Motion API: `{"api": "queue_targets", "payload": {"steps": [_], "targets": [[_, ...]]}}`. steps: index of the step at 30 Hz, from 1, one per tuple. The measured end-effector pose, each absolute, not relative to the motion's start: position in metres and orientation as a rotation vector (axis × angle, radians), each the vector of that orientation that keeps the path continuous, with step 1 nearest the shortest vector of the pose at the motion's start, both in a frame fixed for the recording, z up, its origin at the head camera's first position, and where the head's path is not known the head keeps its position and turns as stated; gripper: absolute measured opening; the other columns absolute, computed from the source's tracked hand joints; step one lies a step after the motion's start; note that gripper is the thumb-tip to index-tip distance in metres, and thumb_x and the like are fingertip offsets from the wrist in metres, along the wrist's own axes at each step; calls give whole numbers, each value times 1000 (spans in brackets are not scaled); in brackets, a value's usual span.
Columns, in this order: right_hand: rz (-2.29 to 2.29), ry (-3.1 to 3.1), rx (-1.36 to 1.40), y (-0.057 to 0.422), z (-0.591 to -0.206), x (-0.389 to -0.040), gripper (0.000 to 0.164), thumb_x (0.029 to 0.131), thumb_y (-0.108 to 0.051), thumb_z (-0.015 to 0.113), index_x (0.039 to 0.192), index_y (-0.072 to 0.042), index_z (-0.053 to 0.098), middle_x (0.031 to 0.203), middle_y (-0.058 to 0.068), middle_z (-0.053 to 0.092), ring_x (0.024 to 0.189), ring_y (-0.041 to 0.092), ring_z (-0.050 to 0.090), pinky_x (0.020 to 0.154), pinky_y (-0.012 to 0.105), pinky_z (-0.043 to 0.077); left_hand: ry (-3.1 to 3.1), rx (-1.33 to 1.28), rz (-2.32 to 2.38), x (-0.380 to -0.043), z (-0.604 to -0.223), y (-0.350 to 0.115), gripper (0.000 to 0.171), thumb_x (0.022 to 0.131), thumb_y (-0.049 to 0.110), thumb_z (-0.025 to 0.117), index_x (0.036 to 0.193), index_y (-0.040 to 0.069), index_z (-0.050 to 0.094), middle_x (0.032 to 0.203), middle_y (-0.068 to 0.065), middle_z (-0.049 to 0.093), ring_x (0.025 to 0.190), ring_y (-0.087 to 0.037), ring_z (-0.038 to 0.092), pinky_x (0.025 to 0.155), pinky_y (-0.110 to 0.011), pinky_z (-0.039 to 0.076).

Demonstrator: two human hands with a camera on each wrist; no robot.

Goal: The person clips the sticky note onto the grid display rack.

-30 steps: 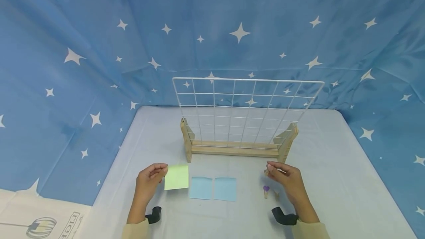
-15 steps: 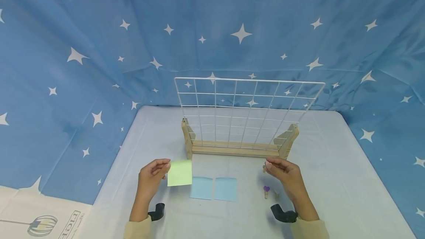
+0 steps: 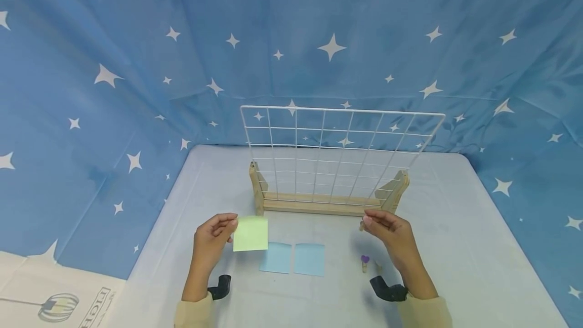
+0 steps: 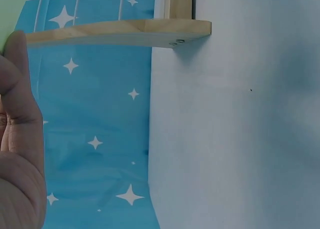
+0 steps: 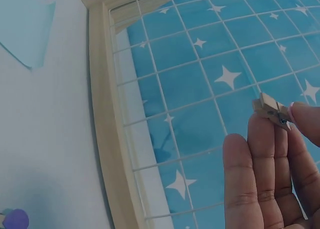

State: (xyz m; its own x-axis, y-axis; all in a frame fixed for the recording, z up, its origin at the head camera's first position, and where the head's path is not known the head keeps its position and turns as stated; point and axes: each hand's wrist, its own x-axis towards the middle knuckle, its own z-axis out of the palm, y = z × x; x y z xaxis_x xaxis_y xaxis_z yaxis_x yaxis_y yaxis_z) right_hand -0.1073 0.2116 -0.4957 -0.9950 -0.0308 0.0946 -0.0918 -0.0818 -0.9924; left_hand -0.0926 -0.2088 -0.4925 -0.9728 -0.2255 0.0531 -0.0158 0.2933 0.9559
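My left hand (image 3: 213, 239) pinches a yellow-green sticky note (image 3: 250, 233) by its upper left corner, raised above the table; the note's edge (image 4: 11, 14) shows in the left wrist view. In my right hand (image 3: 391, 237) a small wooden clothespin (image 5: 271, 109) is held between thumb and fingers, with a bit of pink by the thumb. Two blue sticky notes (image 3: 309, 259) lie side by side between the hands. Below the right hand lie a clothespin with a purple heart (image 3: 365, 262) and another small clothespin (image 3: 378, 267), its top hard to make out.
Behind the hands stands a white wire grid (image 3: 319, 153) in a wooden stand (image 3: 319, 205), leaning on the white table (image 3: 214, 186). A blue star-patterned cloth (image 3: 291, 24) hangs behind. Printed white cloth (image 3: 45, 287) shows at lower left.
Both hands have risen slightly toward the grid. The left hand and its green note have also shifted right, so the note now overlaps the left blue note in the head view.
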Motion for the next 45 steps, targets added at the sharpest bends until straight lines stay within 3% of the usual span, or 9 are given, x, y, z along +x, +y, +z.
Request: {"api": "queue_targets", "payload": {"steps": [3, 5, 8, 19, 30, 45], "targets": [[2259, -2108, 130, 209, -493, -109, 14, 102, 10, 67, 114, 13, 72, 96, -3, 79, 88, 10, 77, 85, 23, 63, -2359, 218, -1781, -93, -490, -207, 16, 102, 5, 75, 114, -5, 77, 101, -16, 77, 69, -11, 64, 63, -23, 58], [2238, -2126, 121, 208, -491, -109, 19, 102, 9, 67, 116, 21, 66, 95, -3, 79, 87, 9, 76, 84, 23, 63, -2349, 216, -1797, -93, -488, -205, 15, 102, 5, 75, 113, -5, 77, 101, -15, 77, 69, -11, 63, 63, -23, 58], [2217, -2149, 111, 207, -488, -109, 23, 102, 8, 68, 117, 24, 62, 95, -3, 77, 87, 9, 76, 84, 24, 64, -2337, 202, -1808, -93, -484, -203, 14, 102, 5, 75, 112, -5, 78, 100, -15, 78, 68, -11, 63, 63, -23, 58], [2213, -2168, 165, 203, -472, -114, 28, 102, 8, 68, 122, 26, 58, 101, 0, 76, 90, 10, 77, 85, 27, 64, -2316, 161, -1800, -93, -474, -196, 15, 102, 5, 76, 112, -6, 77, 100, -16, 77, 67, -11, 62, 62, -20, 56], [2245, -2124, 207, 193, -466, -113, 19, 101, 11, 68, 115, 22, 63, 99, -1, 75, 88, 12, 77, 83, 28, 65, -2275, 110, -1845, -96, -467, -191, 15, 102, 4, 75, 112, -7, 77, 102, -20, 76, 66, -11, 61, 62, -19, 55], [2204, -2174, 249, 186, -455, -121, 18, 101, 9, 69, 114, 21, 64, 98, -1, 73, 88, 11, 76, 83, 28, 65, -2224, 43, -1847, -104, -457, -187, 15, 103, 2, 74, 113, -8, 77, 103, -23, 76, 69, -10, 63, 61, -18, 55]]}}
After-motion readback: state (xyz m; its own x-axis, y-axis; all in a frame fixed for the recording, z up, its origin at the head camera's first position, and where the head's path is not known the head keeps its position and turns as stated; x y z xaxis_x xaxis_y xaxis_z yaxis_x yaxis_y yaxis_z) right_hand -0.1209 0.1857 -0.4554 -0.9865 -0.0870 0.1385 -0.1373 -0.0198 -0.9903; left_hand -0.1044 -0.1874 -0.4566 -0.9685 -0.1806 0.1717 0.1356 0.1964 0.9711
